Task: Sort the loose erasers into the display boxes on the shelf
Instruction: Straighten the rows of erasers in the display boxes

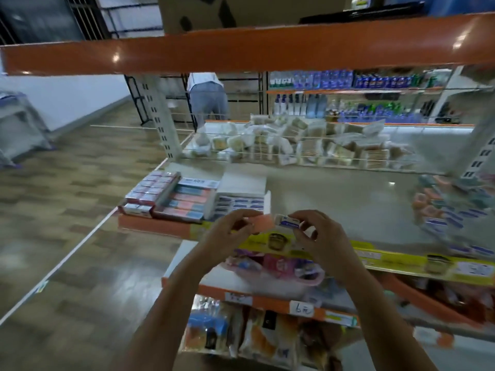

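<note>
My left hand (227, 231) holds a pink eraser (263, 223) by its left end, just in front of the shelf's edge. My right hand (318, 234) grips a white eraser with a blue sleeve (288, 221), touching the pink one's right end. Behind my hands stand three display boxes at the shelf's left end: a white box of blue-sleeved erasers (239, 202) with its lid up, a box of pink-and-blue erasers (187, 200), and a red box (150, 194). A blurred pile of loose erasers (450, 207) lies at the right of the shelf.
An orange upper shelf edge (241, 49) hangs overhead. A wire divider with bagged goods (294, 145) closes the back of the shelf. Lower shelves hold packets (257, 333). A person (207, 95) bends in the aisle beyond. Wooden floor (67, 210) lies to the left.
</note>
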The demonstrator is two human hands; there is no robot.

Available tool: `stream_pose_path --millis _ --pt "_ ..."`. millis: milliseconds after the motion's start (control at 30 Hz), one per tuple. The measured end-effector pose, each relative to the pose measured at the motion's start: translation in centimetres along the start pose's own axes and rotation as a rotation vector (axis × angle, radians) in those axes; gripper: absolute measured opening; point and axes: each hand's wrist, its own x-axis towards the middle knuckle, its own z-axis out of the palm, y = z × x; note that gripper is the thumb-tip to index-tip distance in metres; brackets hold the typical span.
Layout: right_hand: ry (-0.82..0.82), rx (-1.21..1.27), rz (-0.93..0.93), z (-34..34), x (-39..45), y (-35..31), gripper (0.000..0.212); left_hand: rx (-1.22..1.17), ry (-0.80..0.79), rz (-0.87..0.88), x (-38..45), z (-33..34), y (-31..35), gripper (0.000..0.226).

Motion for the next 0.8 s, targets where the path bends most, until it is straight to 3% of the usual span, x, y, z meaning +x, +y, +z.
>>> stream_pose_path --millis 133,433,800 --pt "-0.048 -0.045 -0.013 2.8 1.0 -2.1 0.026 -0.01 0.013 -0.022 -0.4 -3.6 -2.6 0.038" --pt "-0.111 -0.218 0.011 6.3 6.3 -3.6 0.025 -0.072 0.054 -0.018 1.8 -9.4 -5.6 0.028" --pt "-0.366 -0.293 -0.081 9.0 9.9 -2.5 0.016 0.015 0.053 -0.046 6.4 -11.4 -6.4 0.031"
